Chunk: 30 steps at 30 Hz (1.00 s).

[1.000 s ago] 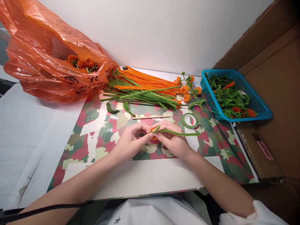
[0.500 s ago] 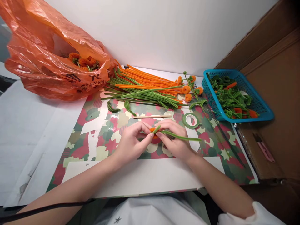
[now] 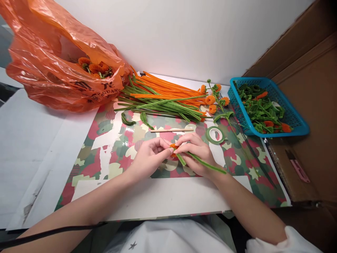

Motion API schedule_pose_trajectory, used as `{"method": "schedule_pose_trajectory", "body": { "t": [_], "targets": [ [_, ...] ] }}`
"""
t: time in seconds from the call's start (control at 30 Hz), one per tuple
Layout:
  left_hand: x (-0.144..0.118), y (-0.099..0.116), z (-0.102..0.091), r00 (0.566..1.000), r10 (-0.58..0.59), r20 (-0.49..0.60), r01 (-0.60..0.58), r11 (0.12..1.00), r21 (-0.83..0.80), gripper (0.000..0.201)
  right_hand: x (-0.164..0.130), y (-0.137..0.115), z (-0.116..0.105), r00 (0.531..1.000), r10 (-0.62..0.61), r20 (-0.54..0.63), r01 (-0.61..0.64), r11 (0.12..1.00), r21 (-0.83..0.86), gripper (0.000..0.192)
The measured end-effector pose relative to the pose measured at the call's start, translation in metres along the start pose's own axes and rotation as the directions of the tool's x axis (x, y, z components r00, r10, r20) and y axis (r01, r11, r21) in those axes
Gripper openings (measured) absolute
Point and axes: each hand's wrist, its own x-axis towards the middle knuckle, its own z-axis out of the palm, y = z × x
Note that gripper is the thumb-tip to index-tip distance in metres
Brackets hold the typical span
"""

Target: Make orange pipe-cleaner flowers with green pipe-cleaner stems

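Note:
Between my two hands is a small orange pipe-cleaner flower (image 3: 173, 146), partly hidden by the fingers. My left hand (image 3: 151, 154) pinches it from the left with thumb and forefinger. On the other side, my right hand (image 3: 196, 153) has its fingers closed at the flower and a green pipe cleaner (image 3: 206, 162). One long green end runs out to the right across that hand, and a short green end points down toward me. Just beyond the hands lie a thin wooden stick (image 3: 172, 130) and a roll of green floral tape (image 3: 215, 135).
Orange pipe cleaners (image 3: 168, 86) and green pipe cleaners (image 3: 163, 105) lie in a pile at the back. An orange plastic bag (image 3: 65, 80) holding flowers stands left. Right are a finished flower stem (image 3: 218, 102), a blue basket (image 3: 279, 135) of green pieces and a pink cutter (image 3: 299, 169).
The short green end has swung from pointing up to pointing down toward me. The long end now slants lower to the right. My right fingers have shifted on the flower.

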Motion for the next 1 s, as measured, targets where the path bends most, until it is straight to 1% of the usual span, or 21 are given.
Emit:
{"method": "schedule_pose_trajectory", "body": {
  "t": [0.1,0.17,0.23,0.33,0.4,0.43,0.5,0.57,0.6,0.63,0.67,0.73,0.77,0.8,0.87,0.9,0.93,0.97,1.0],
  "targets": [
    [0.001,0.001,-0.002,0.997,-0.07,0.027,0.071,0.997,-0.006,0.027,0.0,0.0,0.003,0.997,0.07,-0.033,-0.07,0.997,0.023,0.015],
    [0.002,0.001,-0.004,0.995,-0.089,0.051,0.088,0.996,0.014,0.03,-0.001,0.0,0.005,0.99,0.129,-0.051,-0.127,0.991,0.049,0.014],
    [0.003,0.002,-0.006,0.995,-0.072,0.074,0.068,0.996,0.052,0.032,-0.001,0.001,0.006,0.983,0.174,-0.053,-0.169,0.982,0.084,0.012],
    [0.004,0.003,-0.01,0.996,0.002,0.087,-0.017,0.984,0.178,0.025,-0.002,0.0,0.008,0.958,0.283,-0.043,-0.272,0.948,0.168,0.008],
    [0.004,0.002,-0.011,0.995,0.047,0.092,-0.07,0.962,0.263,0.019,-0.002,-0.002,0.01,0.916,0.401,-0.019,-0.382,0.886,0.261,0.009],
    [0.005,0.001,-0.011,0.994,0.065,0.093,-0.09,0.952,0.291,0.017,-0.002,-0.003,0.011,0.883,0.469,0.016,-0.447,0.832,0.328,0.01],
    [0.005,-0.002,-0.011,0.991,0.1,0.086,-0.123,0.935,0.332,0.015,-0.003,-0.006,0.014,0.794,0.594,0.134,-0.578,0.665,0.473,0.014],
    [0.005,-0.005,-0.01,0.988,0.136,0.072,-0.153,0.915,0.374,0.015,-0.004,-0.008,0.018,0.703,0.668,0.245,-0.663,0.492,0.564,0.019],
    [0.005,-0.006,-0.01,0.986,0.15,0.072,-0.166,0.904,0.393,0.015,-0.004,-0.009,0.019,0.672,0.69,0.269,-0.684,0.439,0.582,0.022],
    [0.005,-0.007,-0.01,0.984,0.162,0.081,-0.181,0.893,0.412,0.015,-0.005,-0.009,0.02,0.655,0.704,0.273,-0.693,0.416,0.589,0.024],
    [0.005,-0.006,-0.01,0.978,0.185,0.098,-0.209,0.876,0.435,0.015,-0.005,-0.01,0.021,0.649,0.713,0.266,-0.695,0.412,0.589,0.027],
    [0.006,-0.002,-0.012,0.946,0.282,0.162,-0.325,0.8,0.505,0.013,-0.005,-0.011,0.022,0.647,0.716,0.265,-0.696,0.41,0.59,0.03],
    [0.006,0.002,-0.014,0.915,0.345,0.212,-0.403,0.732,0.549,0.012,-0.005,-0.011,0.022,0.645,0.713,0.276,-0.695,0.398,0.599,0.032],
    [0.007,0.005,-0.017,0.872,0.405,0.275,-0.485,0.644,0.592,0.012,-0.004,-0.012,0.022,0.641,0.709,0.293,-0.696,0.376,0.612,0.034],
    [0.009,0.012,-0.022,0.781,0.468,0.415,-0.614,0.452,0.647,0.012,-0.003,-0.012,0.021,0.623,0.704,0.34,-0.704,0.314,0.637,0.038],
    [0.009,0.015,-0.025,0.737,0.485,0.471,-0.659,0.364,0.658,0.013,-0.003,-0.012,0.02,0.608,0.702,0.371,-0.713,0.277,0.644,0.04],
    [0.01,0.016,-0.027,0.708,0.499,0.501,-0.682,0.298,0.668,0.015,-0.003,-0.012,0.019,0.59,0.701,0.402,-0.724,0.239,0.647,0.042],
    [0.011,0.016,-0.028,0.694,0.507,0.511,-0.69,0.268,0.672,0.016,-0.003,-0.011,0.017,0.571,0.699,0.43,-0.734,0.2,0.649,0.043],
    [0.012,0.015,-0.029,0.701,0.51,0.499,-0.683,0.276,0.676,0.015,-0.002,-0.01,0.016,0.554,0.696,0.457,-0.741,0.162,0.651,0.043]
  ]
}}
